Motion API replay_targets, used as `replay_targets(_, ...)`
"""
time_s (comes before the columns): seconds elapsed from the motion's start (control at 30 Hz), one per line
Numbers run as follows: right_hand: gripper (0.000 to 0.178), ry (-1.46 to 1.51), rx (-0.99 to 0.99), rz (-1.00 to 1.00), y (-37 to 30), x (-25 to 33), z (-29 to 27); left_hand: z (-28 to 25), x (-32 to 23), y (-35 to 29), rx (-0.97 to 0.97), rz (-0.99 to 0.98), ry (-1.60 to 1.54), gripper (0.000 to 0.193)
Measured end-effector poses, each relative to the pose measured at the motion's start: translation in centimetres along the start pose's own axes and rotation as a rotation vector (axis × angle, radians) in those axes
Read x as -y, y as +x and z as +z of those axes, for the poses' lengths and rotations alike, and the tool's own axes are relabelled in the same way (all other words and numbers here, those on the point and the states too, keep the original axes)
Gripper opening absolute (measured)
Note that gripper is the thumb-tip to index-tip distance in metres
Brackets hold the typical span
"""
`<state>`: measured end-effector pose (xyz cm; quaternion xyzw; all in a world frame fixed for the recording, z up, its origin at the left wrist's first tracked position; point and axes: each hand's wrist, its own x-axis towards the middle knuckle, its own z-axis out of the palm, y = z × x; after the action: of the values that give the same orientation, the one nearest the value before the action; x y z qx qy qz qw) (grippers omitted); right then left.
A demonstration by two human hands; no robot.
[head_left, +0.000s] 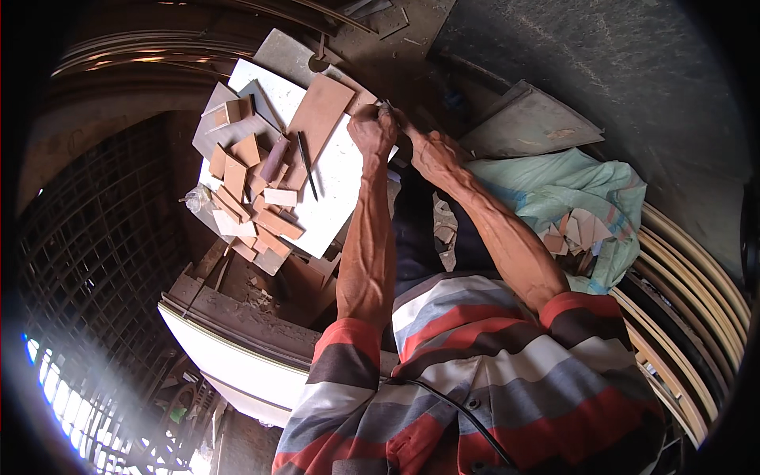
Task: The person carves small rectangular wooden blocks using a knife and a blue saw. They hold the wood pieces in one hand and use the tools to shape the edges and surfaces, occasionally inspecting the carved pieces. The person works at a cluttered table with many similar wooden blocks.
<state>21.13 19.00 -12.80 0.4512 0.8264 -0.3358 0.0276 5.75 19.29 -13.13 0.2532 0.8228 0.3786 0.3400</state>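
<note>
My left hand (372,133) is closed in a fist at the right edge of a white board (336,210). Close beside it, my right hand (434,153) has its fingers curled in toward the left. Both grip at the same spot, but what lies between the fingers is too small and dark to make out. A flat brown sheet (323,107) rests on the board, left of my left hand. Below it lies a thin black pen-like stick (307,166). A tool with a dark brown handle (275,158) lies among several small brown wood offcuts (234,176).
A pale green woven sack (546,176) holding offcuts stands to the right. Behind it leans a grey panel (534,123). Long strips (689,261) are stacked at the far right. A white-faced panel (229,356) lies at the lower left, near a metal grille (87,229).
</note>
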Motion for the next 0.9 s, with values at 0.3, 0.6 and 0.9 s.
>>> replay_targets(0.3,0.076,-0.173,-0.225,-0.060,0.0,0.8,0.0,0.3,-0.1,0.0,-0.048,0.062,0.123,0.028)
replay_targets(0.6,0.069,-0.109,0.115,0.090,0.1,3.2,-4.3,-0.1,-0.3,0.0,-0.027,0.048,0.166,0.028)
replay_targets(0.9,0.071,-0.093,0.192,0.173,0.2,4.5,-5.8,0.3,0.2,-0.3,-0.033,-0.030,0.112,0.027)
